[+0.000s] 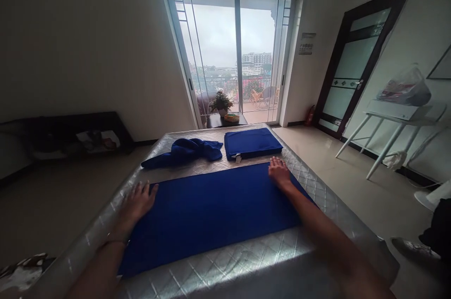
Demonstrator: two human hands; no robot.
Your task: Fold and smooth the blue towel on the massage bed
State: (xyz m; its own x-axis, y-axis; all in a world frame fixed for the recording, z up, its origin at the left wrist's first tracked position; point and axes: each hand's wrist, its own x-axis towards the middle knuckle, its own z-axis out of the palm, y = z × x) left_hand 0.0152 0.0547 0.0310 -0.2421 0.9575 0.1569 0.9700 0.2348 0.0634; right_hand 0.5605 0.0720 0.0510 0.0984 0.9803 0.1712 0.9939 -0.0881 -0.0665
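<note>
A blue cloth (214,210) lies spread as a long flat rectangle across the mattress (243,264). At its far left corner rests my left hand (139,200), fingers stretched out and somewhat apart. My right hand (280,171) lies on the far right corner, its fingers extended over the edge. Neither hand grasps the fabric. Beyond the cloth, a neatly folded blue stack (252,143) with a small white tag sits on the right. To the left of that stack is a crumpled blue cloth (190,149).
A small dark table (214,121) with a potted plant (221,102) stands by the sliding glass door (218,41). On the right, a stool (391,125) carries a white box (398,110) and a plastic bag (405,88). Part of a person's shoe (416,246) shows at lower right.
</note>
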